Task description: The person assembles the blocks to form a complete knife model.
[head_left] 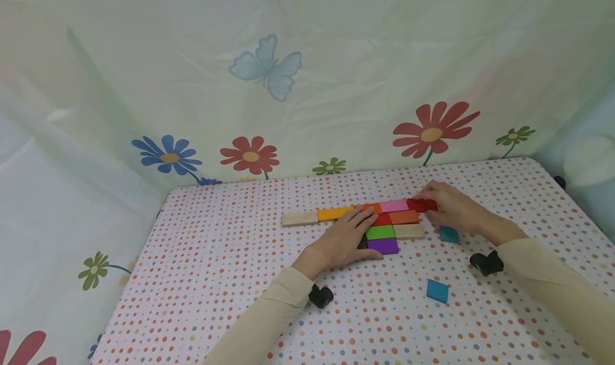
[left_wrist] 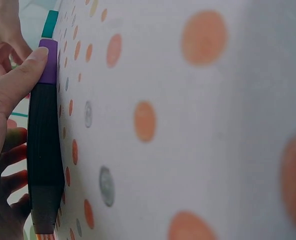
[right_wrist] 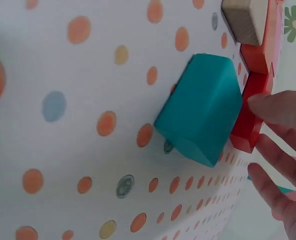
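Flat coloured wooden blocks lie edge to edge in rows on the table. My left hand (head_left: 343,239) rests across them, fingers stretched over the upper rows, its thumb against the purple block (head_left: 383,246). In the left wrist view that thumb touches the purple block (left_wrist: 49,65), beside a black block (left_wrist: 44,135). At the right end of the back row, my right hand (head_left: 454,207) pinches a dark red block (head_left: 423,205), beyond the pink block (head_left: 394,205). The right wrist view shows the thumb on this red block (right_wrist: 248,117), which lies on the table.
A teal block (head_left: 449,234) lies just below my right hand, and a blue block (head_left: 437,291) is nearer the front. Plain wood blocks sit at the back row's left end (head_left: 300,218) and in a lower row (head_left: 409,231). A flowered curtain backs the dotted tablecloth (head_left: 216,274).
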`<state>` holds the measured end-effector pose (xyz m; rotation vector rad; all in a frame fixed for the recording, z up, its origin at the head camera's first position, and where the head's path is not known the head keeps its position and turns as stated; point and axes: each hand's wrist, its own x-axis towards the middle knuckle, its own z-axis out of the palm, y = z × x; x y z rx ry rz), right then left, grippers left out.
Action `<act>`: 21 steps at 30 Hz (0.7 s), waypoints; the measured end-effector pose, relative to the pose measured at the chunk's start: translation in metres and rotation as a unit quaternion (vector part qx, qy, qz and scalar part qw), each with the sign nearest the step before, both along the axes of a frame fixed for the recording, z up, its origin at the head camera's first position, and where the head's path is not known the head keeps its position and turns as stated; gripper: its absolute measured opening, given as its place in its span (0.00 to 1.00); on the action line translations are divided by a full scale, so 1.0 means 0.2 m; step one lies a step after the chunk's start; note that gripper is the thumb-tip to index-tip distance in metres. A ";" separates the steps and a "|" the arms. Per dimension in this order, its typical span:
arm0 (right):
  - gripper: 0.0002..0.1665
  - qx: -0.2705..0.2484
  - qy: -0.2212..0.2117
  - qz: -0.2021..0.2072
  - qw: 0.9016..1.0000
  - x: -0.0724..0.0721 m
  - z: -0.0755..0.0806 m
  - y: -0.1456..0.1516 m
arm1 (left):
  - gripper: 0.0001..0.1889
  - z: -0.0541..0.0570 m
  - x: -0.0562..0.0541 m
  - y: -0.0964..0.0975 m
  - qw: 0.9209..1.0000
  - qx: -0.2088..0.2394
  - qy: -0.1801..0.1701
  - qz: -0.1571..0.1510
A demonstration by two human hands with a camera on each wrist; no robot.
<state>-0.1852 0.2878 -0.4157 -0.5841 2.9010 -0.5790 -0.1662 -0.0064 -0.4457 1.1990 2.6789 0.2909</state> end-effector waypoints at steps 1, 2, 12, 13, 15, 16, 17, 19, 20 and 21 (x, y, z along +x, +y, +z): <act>0.27 0.001 0.004 0.001 1.000 0.00 0.00 0.00 | 0.48 0.00 0.00 0.00 1.000 0.000 0.001 -0.001; 0.27 0.003 0.008 0.002 1.000 -0.01 -0.01 0.00 | 0.48 0.00 0.00 0.00 1.000 0.000 0.002 -0.001; 0.27 0.017 0.027 0.018 0.999 -0.03 -0.01 0.00 | 0.48 -0.01 0.00 0.00 1.000 0.001 0.004 -0.001; 0.27 0.017 0.029 0.020 0.999 -0.03 -0.02 0.01 | 0.48 0.00 0.00 0.00 1.000 0.000 0.003 -0.001; 0.27 0.017 0.031 0.026 0.999 -0.03 -0.02 0.01 | 0.48 0.00 0.00 0.00 1.000 -0.001 0.003 0.000; 0.27 0.017 0.033 0.029 0.999 -0.03 -0.02 0.01 | 0.48 0.00 0.00 0.00 1.000 -0.001 0.003 0.001; 0.27 0.016 0.034 0.031 0.999 -0.03 -0.02 0.01 | 0.48 0.00 0.00 0.00 1.000 -0.001 0.003 0.001; 0.27 0.012 0.036 0.035 0.999 -0.04 -0.03 0.01 | 0.48 -0.01 0.00 0.00 1.000 -0.002 0.002 0.000; 0.27 0.011 0.037 0.037 0.999 -0.04 -0.03 0.01 | 0.48 -0.01 0.00 0.00 1.000 -0.001 0.002 0.000; 0.27 0.010 0.037 0.037 0.999 -0.04 -0.03 0.01 | 0.48 -0.01 0.00 0.00 1.000 -0.001 0.002 0.000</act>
